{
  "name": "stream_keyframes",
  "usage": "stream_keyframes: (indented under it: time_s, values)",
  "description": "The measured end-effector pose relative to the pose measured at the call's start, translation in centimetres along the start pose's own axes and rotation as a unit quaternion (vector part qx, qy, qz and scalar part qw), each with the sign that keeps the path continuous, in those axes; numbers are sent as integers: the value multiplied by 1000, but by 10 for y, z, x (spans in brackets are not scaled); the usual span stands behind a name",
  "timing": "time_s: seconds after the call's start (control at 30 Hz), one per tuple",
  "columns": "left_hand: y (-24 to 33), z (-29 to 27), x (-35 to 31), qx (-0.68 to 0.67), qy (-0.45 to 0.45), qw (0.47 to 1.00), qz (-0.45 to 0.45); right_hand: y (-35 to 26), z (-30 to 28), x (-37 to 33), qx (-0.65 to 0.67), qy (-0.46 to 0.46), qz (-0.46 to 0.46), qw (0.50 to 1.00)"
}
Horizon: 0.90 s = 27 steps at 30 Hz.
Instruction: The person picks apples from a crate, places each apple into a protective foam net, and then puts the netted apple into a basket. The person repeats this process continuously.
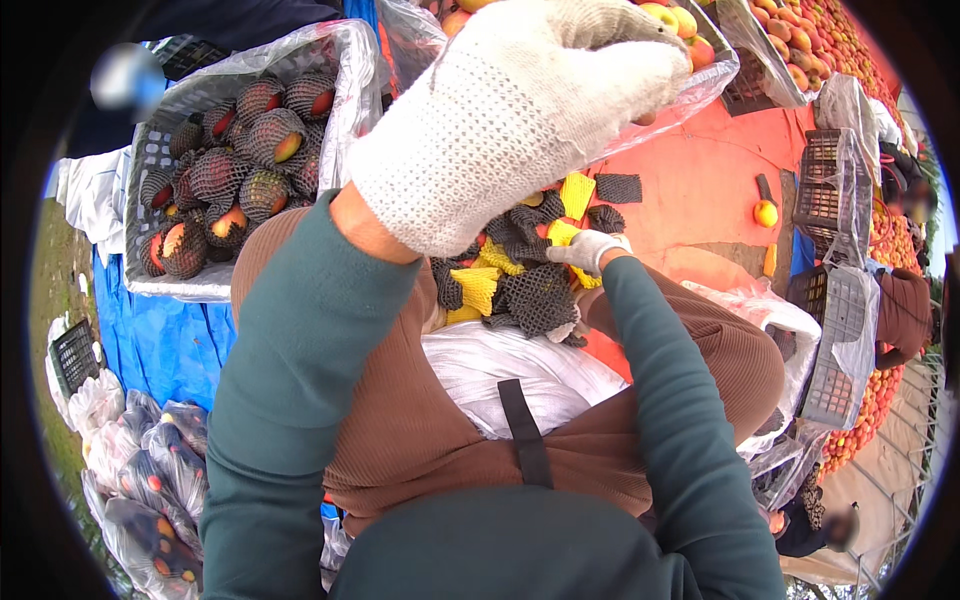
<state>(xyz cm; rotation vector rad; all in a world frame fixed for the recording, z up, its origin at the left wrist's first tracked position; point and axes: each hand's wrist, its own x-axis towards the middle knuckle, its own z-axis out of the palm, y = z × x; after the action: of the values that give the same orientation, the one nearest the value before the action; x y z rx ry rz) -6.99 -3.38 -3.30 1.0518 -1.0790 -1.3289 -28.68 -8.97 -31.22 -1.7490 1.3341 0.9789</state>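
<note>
My left hand (520,120), in a white knit glove, is raised close to the camera at the near side of a lined crate of loose apples (685,20). Its fingers curl in; what they hold, if anything, is mostly hidden. Lower down, between my knees, my gloved right hand (597,248) pinches a yellow foam net sleeve (562,233). Around that hand lies a heap of black foam net sleeves (535,298) mixed with other yellow ones (475,288). Bits of red and orange fruit show among the sleeves.
At left stands a plastic-lined crate (180,285) of netted apples (270,135). Bagged fruit (150,480) lies on the near left by a blue tarp (165,335). Dark crates (820,180) line the right, beside large apple piles. A single yellow fruit (766,213) sits on the orange sheet (690,165).
</note>
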Motion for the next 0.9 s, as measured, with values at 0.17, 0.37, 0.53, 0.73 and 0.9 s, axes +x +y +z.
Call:
stream_keyframes:
  time_s: [0.17,0.37,0.53,0.73,0.9]
  values:
    - [10,1,5,-3,19,998,-51,-8,27,-18,-86,-30,-86,992]
    - [12,12,-11,6,70,998,1,12,9,6,-153,94,-63,982]
    - [9,7,-16,-113,128,985,-27,21,-10,6,-92,440,-163,878]
    - [10,1,-14,-189,98,977,32,-24,29,10,-53,203,-219,953]
    - [4,-1,-15,-183,89,978,34,-24,51,21,-167,169,-167,957]
